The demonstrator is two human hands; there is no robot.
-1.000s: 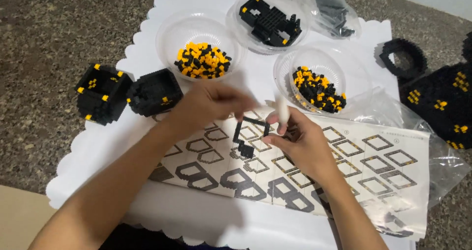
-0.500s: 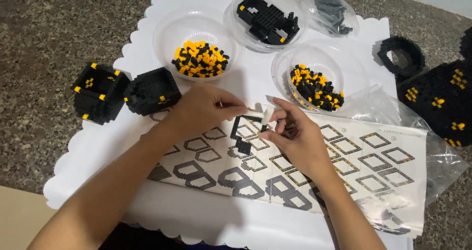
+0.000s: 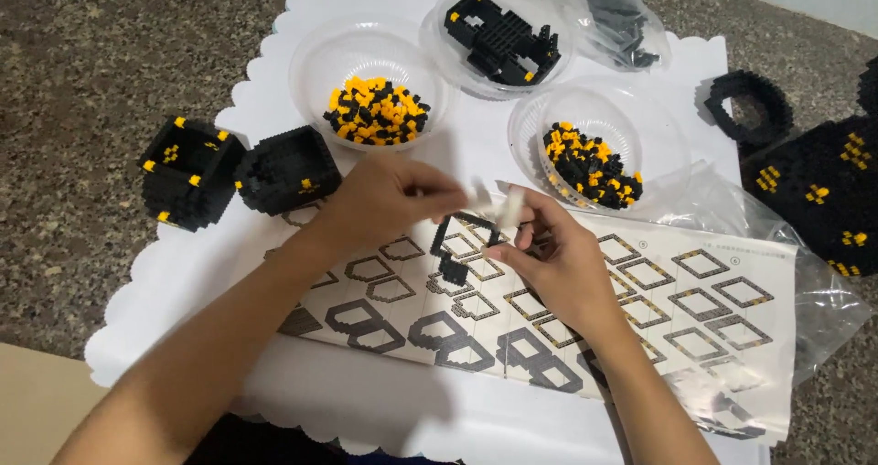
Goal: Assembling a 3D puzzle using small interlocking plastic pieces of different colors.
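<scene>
Head view shows the left hand [image 3: 389, 200] and right hand [image 3: 553, 255] meeting over a printed instruction sheet [image 3: 695, 310]. Both hands are closed in a pinch on a thin black brick frame [image 3: 462, 236] held just above the sheet — the right hand also grips a small white tool [image 3: 510, 205]. Beyond the fingers sit three clear bowls: one with yellow and black bricks [image 3: 377, 110], one with mostly black bricks [image 3: 590, 163], one with a black assembly [image 3: 501, 33]. Two black cube builds [image 3: 238, 168] stand left on the white mat [image 3: 183, 282], on the stone bench [image 3: 82, 72].
</scene>
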